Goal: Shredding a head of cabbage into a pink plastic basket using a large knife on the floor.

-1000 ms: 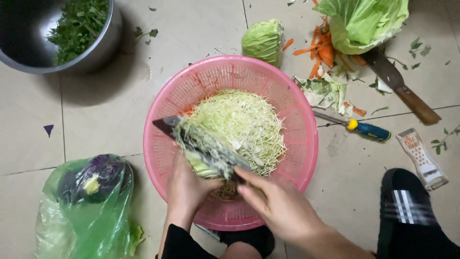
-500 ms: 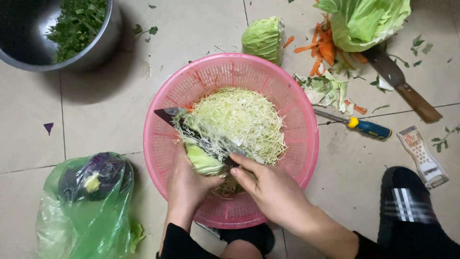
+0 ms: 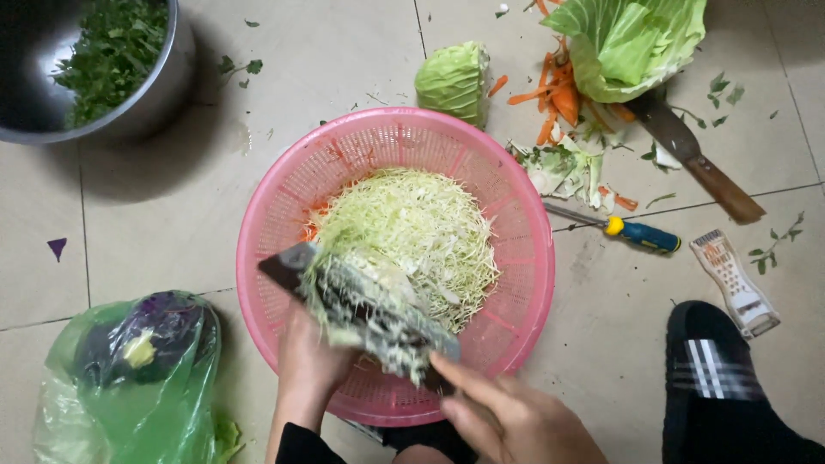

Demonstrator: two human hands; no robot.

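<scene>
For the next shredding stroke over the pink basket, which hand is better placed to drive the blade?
Right, probably. The right hand grips the handle of the knife, whose blade lies across the cabbage piece. The left hand is under the blade holding that piece over the pink basket, so it is occupied steadying.

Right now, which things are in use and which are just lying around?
In use: left hand, right hand, knife, cabbage piece, pink basket, shredded cabbage.

Lying about: steel bowl of greens, green bag, cabbage wedge, cleaver, peeler, grater.
</scene>
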